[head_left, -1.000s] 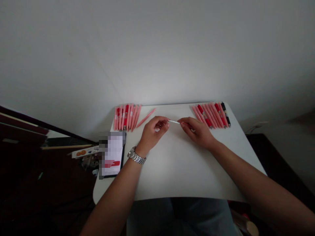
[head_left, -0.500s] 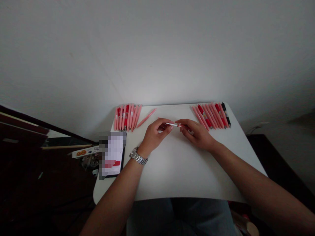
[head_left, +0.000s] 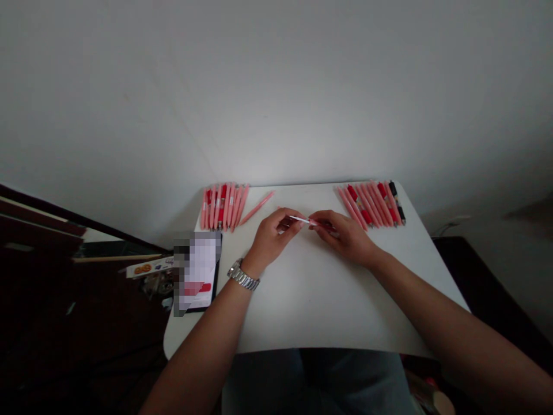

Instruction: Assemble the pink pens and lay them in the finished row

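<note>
Above the middle of the white table [head_left: 319, 300], my left hand [head_left: 272, 236] pinches the left end of a thin white pen refill [head_left: 299, 219]. My right hand [head_left: 345, 233] is closed on a pink pen barrel [head_left: 324, 226], whose tip meets the refill. Both hands are nearly touching. A row of several pink and red pens [head_left: 222, 206] lies at the far left of the table, with one pink pen [head_left: 257, 207] lying apart beside it. Another row of pink, red and black pens [head_left: 371, 203] lies at the far right.
A dark clipboard with a blurred paper [head_left: 196, 271] lies on the table's left edge. Dark furniture and clutter stand to the left of the table. A plain white wall rises behind it. My wrist carries a metal watch [head_left: 242, 276].
My hands have come closer together. The exposed length of the white refill between them has become shorter as it slides into the pen in my right hand.
</note>
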`<state>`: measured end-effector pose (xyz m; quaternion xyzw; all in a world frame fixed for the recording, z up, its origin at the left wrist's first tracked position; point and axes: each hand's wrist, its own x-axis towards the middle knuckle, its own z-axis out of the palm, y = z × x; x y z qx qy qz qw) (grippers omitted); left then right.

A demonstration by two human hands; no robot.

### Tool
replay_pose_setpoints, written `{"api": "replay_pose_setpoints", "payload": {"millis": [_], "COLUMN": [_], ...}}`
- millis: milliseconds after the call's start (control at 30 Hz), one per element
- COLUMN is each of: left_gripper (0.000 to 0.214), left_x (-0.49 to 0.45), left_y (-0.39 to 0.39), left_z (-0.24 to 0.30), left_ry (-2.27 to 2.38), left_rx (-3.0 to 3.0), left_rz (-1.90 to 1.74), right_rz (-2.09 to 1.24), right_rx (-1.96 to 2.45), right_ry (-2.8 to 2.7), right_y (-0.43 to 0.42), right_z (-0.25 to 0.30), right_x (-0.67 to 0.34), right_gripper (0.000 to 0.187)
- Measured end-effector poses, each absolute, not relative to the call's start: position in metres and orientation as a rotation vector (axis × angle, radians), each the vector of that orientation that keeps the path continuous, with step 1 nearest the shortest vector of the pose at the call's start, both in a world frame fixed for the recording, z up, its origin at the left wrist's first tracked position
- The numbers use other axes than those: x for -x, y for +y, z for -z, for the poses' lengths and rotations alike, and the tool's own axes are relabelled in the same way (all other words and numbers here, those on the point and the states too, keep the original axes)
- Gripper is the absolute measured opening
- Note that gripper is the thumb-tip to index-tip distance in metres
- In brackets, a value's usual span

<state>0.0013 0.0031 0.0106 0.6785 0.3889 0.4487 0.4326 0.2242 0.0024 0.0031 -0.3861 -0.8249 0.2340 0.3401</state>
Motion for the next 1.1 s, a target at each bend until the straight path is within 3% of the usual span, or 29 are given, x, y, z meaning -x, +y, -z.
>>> {"api": "replay_pose_setpoints", "payload": {"millis": [500,1100], "left_gripper": [0.031,0.019], "left_x": [0.001,0.017], "left_y": [0.008,0.017], "left_z": [-0.007,-0.008], "left_ry": [1.005,1.316], "left_rx": [-1.391,-1.636], "left_rz": [-1.311,-1.431], "right_rz": [-0.569,-0.576], "right_rx": [1.072,1.081], "right_ry": [-2.123,-2.101], "right_y": [0.006,0.006], "right_z": [0.003,0.004], "right_x": [-0.228,-0.230], "right_gripper": [0.021,0.023]}}
